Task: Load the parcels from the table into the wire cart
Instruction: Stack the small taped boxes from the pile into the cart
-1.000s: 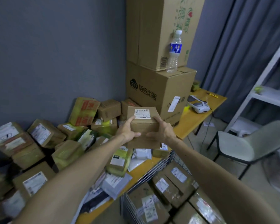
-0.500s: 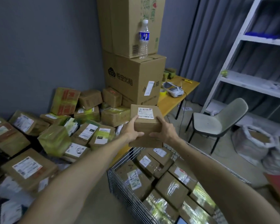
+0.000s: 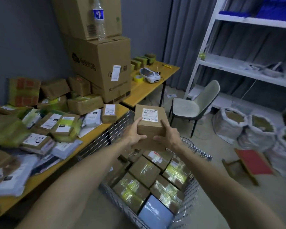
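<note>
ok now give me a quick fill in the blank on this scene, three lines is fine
1. The left hand and right hand grip a cardboard box above the wire cart; its white label faces ____.
2. The water bottle stands on the ____ of the two stacked cartons.
3. The tape roll beside the white device is ____ in colour.

Missing words: up; lower; yellow

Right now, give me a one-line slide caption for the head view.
Left hand and right hand hold a labelled cardboard parcel above the wire cart beside the parcel-covered table.
</note>
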